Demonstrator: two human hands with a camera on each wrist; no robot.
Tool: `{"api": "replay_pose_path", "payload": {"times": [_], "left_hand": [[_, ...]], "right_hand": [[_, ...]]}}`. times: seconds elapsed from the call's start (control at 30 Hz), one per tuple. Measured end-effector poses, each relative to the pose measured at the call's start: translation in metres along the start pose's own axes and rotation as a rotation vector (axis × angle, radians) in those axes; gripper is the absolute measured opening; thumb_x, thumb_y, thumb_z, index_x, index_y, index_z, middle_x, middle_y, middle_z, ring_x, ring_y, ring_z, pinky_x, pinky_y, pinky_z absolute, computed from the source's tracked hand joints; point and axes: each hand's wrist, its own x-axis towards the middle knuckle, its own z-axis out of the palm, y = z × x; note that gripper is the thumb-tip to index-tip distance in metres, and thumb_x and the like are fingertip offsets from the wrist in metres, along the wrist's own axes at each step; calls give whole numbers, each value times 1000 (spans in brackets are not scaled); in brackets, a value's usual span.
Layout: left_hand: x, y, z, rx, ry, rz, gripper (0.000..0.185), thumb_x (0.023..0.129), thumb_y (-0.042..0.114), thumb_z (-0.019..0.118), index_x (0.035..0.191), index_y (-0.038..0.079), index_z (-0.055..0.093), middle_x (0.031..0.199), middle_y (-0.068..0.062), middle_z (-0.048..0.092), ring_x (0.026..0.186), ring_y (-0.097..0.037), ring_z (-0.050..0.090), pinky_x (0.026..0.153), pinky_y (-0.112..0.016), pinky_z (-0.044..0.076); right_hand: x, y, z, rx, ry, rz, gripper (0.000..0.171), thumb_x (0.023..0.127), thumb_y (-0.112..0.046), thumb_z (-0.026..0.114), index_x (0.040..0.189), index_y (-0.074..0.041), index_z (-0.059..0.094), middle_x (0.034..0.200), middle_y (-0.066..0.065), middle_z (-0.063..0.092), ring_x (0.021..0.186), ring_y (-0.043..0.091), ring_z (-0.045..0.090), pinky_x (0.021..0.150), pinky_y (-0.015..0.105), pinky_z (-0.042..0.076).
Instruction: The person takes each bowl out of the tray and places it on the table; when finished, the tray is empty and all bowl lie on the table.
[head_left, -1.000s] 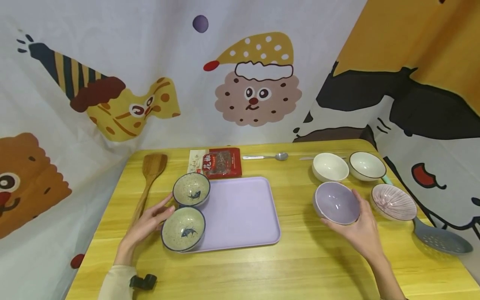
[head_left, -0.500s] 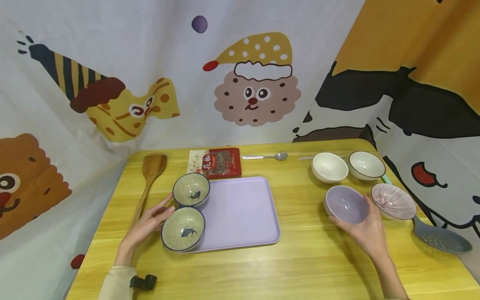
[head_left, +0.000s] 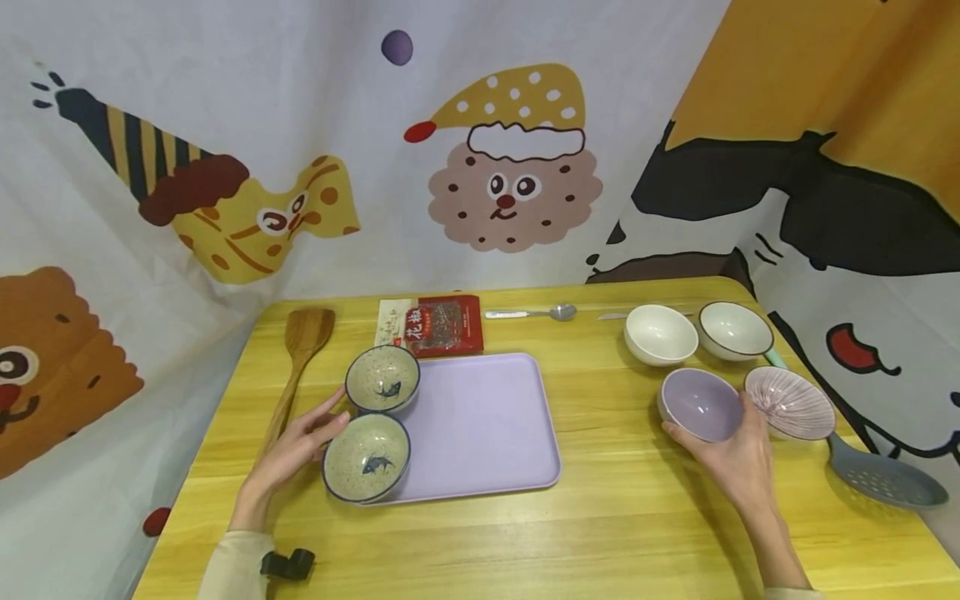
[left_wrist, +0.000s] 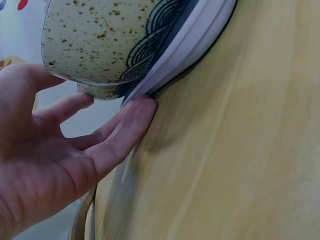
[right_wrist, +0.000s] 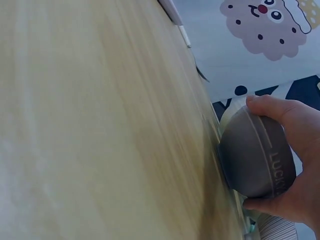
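The right hand [head_left: 738, 462] grasps the lilac bowl [head_left: 699, 404] on the table [head_left: 600, 517], just beside the ribbed pink bowl [head_left: 791, 402]; the left hand [head_left: 292, 454], fingers relaxed, touches the speckled fish bowl [head_left: 366, 457] at the tray's [head_left: 480, 425] corner

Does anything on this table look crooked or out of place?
Yes: the near speckled bowl hangs over the tray corner, half on, half off, so it sits tilted; the left hand touches the tray edge beneath it. Nothing looks spilled or broken.
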Motion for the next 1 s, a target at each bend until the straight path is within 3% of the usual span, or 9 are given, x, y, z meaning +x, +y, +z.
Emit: {"api": "replay_pose_path", "payload": {"times": [0.33, 0.6, 0.73, 0.9, 1.0], "left_hand": [[1, -3, -1, -1, 15, -8, 69, 105, 41, 53, 163, 21, 22, 149, -28, 47, 123, -31, 56, 86, -31, 54], [0, -2, 0, 5, 7, -3, 69, 105, 40, 53, 164, 21, 21, 149, -29, 46, 123, -31, 56, 86, -32, 54], [2, -4, -1, 16, 9, -8, 69, 105, 42, 53, 163, 21, 22, 150, -28, 45, 123, -31, 55, 86, -32, 53], [0, -3, -1, 26, -14, 10, 70, 106, 42, 51, 164, 19, 18, 157, -31, 37, 131, -38, 51, 88, -33, 54], [1, -3, -2, 36, -19, 17, 70, 106, 42, 51, 164, 20, 19, 160, -29, 33, 124, -33, 53, 83, -31, 54]], "right_hand": [[-5, -18, 0, -30, 30, -23, 129, 67, -29, 97, 160, 1, 13, 147, 43, 27, 131, 60, 36, 99, 78, 37], [-13, -53, -9, -63, 83, -116, 119, 69, -30, 95, 158, 0, 22, 152, 36, 30, 130, 57, 38, 96, 77, 38], [-7, -73, -11, 24, 15, -193, 109, 74, -28, 92, 157, 1, 27, 149, 35, 37, 131, 55, 42, 101, 72, 37], [3, -101, -8, 157, -161, -248, 100, 83, -25, 86, 156, 7, 25, 155, 34, 35, 139, 54, 38, 110, 64, 36], [5, -118, -1, 184, -237, -281, 98, 84, -25, 85, 156, 6, 25, 158, 31, 34, 141, 52, 37, 113, 62, 36]]}}
